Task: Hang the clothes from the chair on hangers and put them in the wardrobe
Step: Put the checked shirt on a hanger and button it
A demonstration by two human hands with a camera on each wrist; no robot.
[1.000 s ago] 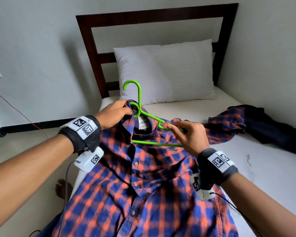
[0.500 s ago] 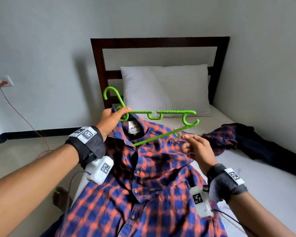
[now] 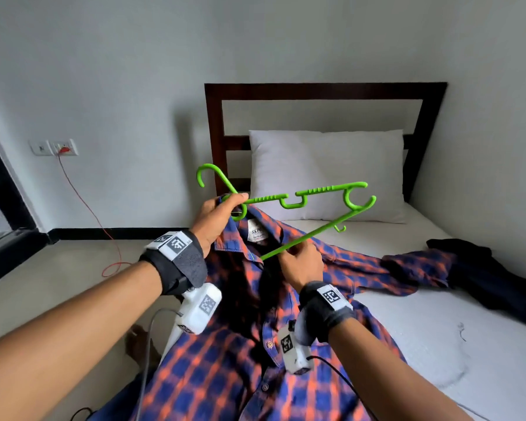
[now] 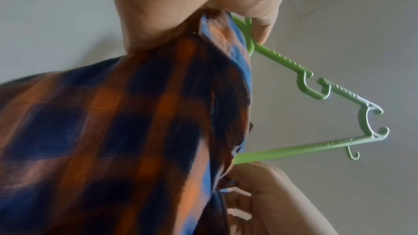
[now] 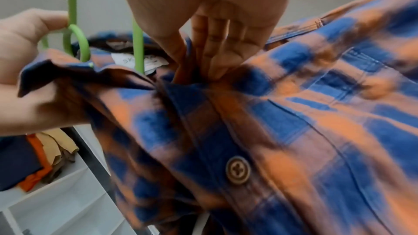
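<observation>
We are mid-step on threading the green hanger point(image 3: 289, 202) into the plaid shirt point(image 3: 249, 344), nothing near the wardrobe yet. Going left to right: our left hand point(image 3: 217, 218) is curled tight round the hanger's neck just under the hook, bunching the shirt collar into the same grip and holding both up over the bed point(image 3: 438, 344). One hanger arm looks already inside the shirt's left shoulder; the other arm and the bottom bar stick out in open air over the pillow point(image 3: 325, 174). Our right hand point(image 3: 301, 264) pinches the open front placket just below the collar, touching the bar's lower end. Further right the sleeve point(image 3: 416, 265) trails onto the bed beside a dark garment point(image 3: 492, 278). Next, we judge, the right hand spreads the right shoulder and works it over the free arm; the collar may slip.
</observation>
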